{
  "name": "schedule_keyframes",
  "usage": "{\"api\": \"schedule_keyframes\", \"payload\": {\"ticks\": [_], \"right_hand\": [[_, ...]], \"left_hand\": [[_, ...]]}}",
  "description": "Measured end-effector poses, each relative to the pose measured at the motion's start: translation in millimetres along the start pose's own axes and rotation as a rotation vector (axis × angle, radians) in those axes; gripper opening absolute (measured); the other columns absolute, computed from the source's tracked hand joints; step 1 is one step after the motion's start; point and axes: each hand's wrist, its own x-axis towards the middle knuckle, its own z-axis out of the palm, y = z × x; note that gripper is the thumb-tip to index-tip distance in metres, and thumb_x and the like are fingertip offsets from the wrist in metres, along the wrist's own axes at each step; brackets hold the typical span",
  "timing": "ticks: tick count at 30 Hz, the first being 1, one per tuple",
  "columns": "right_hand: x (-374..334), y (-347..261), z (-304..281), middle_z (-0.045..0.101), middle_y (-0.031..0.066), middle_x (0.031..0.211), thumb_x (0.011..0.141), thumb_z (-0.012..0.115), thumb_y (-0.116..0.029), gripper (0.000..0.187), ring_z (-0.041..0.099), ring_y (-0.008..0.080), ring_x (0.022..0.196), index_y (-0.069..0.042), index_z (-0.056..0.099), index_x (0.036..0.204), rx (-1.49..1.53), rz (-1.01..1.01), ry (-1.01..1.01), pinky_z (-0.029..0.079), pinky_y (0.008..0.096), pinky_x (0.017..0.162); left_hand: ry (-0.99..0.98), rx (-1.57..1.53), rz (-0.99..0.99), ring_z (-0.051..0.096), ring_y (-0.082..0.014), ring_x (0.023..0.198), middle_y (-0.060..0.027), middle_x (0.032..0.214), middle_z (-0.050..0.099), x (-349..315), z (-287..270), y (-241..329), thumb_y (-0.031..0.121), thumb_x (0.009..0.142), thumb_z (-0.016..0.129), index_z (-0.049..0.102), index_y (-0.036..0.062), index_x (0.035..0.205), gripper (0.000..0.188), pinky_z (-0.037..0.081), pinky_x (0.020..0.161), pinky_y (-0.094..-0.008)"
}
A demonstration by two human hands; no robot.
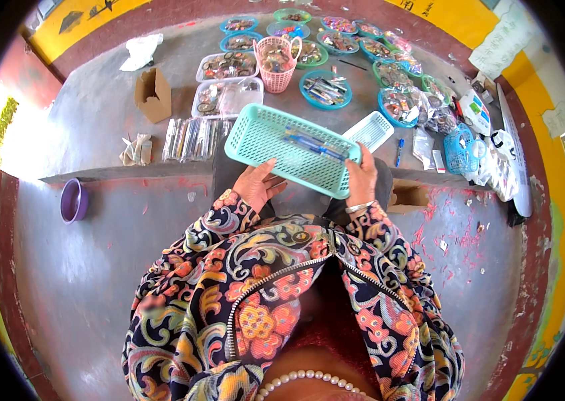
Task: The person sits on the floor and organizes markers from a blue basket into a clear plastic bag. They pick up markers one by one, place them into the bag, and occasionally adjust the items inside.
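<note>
A mint-green perforated plastic basket [249, 137] is held tilted in front of me over my knees. My right hand [361, 177] grips its right end, with the thumb over the rim. Several blue pens [312, 142] lie inside, toward the right. My left hand [255, 186] is at the near left edge, its fingers apart and close against the basket's wall; I cannot tell whether they bear any weight. Just beyond, a smaller white basket [370, 131] lies on the grey ledge. Left of the mint basket is a row of bundled pens [192, 139] in clear wrapping.
Colourful bowls [326, 90] and a pink handled basket [275, 65] of small items crowd the grey ledge [105, 113]. A cardboard box [153, 95] stands left, a blue pen [400, 152] lies right near plastic bags [501, 167]. A purple bucket [74, 200] is on the floor.
</note>
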Motion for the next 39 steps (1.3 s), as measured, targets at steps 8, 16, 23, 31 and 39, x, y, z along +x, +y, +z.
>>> {"api": "schedule_keyframes", "payload": {"ticks": [8, 16, 23, 31, 39], "right_hand": [[8.1, -11.8, 7.7, 0.057, 0.0096, 0.11, 0.084, 0.058, -0.008, 0.04, 0.054, 0.0146, 0.098, 0.002, 0.05, 0.122, 0.04, 0.093, -0.178, 0.042, 0.0264, 0.086], [105.0, 22.4, -15.5, 0.058, 0.023, 0.113, 0.077, 0.059, -0.027, 0.048, 0.054, 0.0389, 0.104, -0.001, 0.053, 0.117, -0.814, -0.221, -0.446, 0.043, 0.0406, 0.09], [149.6, 90.0, 25.1, 0.048, 0.0233, 0.127, 0.074, 0.061, -0.028, 0.062, 0.047, 0.0365, 0.117, 0.0, 0.044, 0.128, -1.117, -0.135, -0.645, 0.039, 0.0404, 0.098], [215.9, 144.2, 78.5, 0.04, 0.0233, 0.133, 0.075, 0.061, -0.021, 0.067, 0.042, 0.0367, 0.121, 0.002, 0.035, 0.132, -1.125, -0.099, -0.64, 0.038, 0.0407, 0.1], [222.9, 145.3, 88.2, 0.05, 0.0237, 0.12, 0.079, 0.05, -0.014, 0.041, 0.05, 0.0389, 0.112, 0.001, 0.048, 0.118, -1.226, 0.041, -0.589, 0.042, 0.0424, 0.096]], "left_hand": [[0.129, -0.07, 0.029, 0.055, -0.0283, 0.103, -0.016, 0.109, 0.057, 18.8, -23.9, 8.6, 0.022, 0.081, 0.063, 0.049, 0.0037, 0.114, 0.04, 0.046, 0.091, -0.0403], [0.265, -0.059, 0.047, 0.051, -0.0278, 0.109, -0.0149, 0.115, 0.054, 64.0, -73.1, 22.7, 0.021, 0.082, 0.061, 0.048, 0.0058, 0.115, 0.039, 0.039, 0.098, -0.0424], [0.383, -0.069, 0.029, 0.059, -0.0246, 0.095, -0.0057, 0.103, 0.06, 59.0, -66.0, -16.3, 0.013, 0.079, 0.057, 0.05, 0.0103, 0.111, 0.032, 0.047, 0.082, -0.0396], [0.5, -0.037, 0.003, 0.058, -0.0215, 0.094, -0.0046, 0.108, 0.058, 43.7, -21.6, -22.1, 0.008, 0.082, 0.052, 0.048, 0.01, 0.116, 0.035, 0.047, 0.077, -0.0387], [0.555, -0.093, 0.03, 0.058, -0.0201, 0.093, -0.0044, 0.109, 0.057, 36.5, -27.7, -24.4, 0.01, 0.082, 0.052, 0.046, 0.0089, 0.118, 0.036, 0.048, 0.076, -0.0361]]}}
